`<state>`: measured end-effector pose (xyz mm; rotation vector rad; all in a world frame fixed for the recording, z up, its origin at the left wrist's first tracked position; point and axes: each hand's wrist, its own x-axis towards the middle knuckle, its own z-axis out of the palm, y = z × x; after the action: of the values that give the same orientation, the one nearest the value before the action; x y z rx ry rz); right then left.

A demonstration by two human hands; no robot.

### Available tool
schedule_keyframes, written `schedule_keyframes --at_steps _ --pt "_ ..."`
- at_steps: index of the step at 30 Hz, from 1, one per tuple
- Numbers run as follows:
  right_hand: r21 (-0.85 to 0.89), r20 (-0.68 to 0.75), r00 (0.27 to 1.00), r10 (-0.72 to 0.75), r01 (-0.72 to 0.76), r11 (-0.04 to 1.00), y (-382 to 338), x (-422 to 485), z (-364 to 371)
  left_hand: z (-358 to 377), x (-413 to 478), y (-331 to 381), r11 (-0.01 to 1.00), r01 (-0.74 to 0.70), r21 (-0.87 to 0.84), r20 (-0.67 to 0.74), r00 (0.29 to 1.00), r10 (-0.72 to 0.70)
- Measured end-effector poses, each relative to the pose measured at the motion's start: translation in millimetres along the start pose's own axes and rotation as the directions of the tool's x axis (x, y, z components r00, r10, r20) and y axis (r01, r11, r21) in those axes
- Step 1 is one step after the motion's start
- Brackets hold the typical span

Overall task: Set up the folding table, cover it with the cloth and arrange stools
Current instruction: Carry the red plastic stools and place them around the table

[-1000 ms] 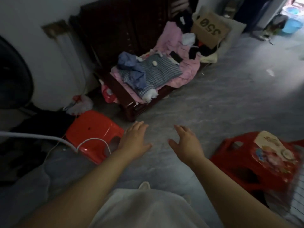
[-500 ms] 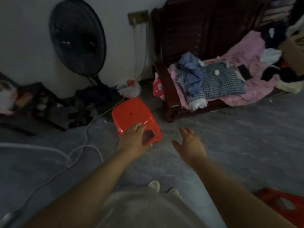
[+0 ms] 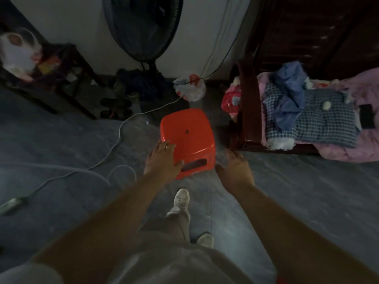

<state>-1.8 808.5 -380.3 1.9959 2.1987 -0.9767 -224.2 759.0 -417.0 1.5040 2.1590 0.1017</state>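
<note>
A red plastic stool stands upright on the grey floor in front of me. My left hand lies over the stool's near left corner with fingers spread and relaxed. My right hand hovers open just right of the stool's near right corner, apart from it, fingers straight. The folding table and the cloth are not in view.
A dark standing fan is against the wall behind the stool. A white cable runs across the floor to the left. A wooden bench piled with clothes is on the right. A dark rack stands at left.
My view has swung left and down, bringing the stool to the centre. Both hands have reached forward to flank it; the left now lies over its corner. The second red stool has left the view.
</note>
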Motion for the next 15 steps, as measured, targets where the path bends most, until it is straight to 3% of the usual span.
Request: schedule_keyframes --at_steps 8,15 --pt "-0.034 0.069 0.992 0.108 -0.106 0.994 -27.2 119.8 25.7 18.5 118.6 -21.5 0.982 0.176 -0.071 0.076 0.982 -0.171" --pt "-0.006 0.143 0.981 0.129 -0.130 0.992 -9.1 250.2 79.7 86.7 216.5 -36.0 0.931 0.346 -0.118 0.165 0.931 -0.325"
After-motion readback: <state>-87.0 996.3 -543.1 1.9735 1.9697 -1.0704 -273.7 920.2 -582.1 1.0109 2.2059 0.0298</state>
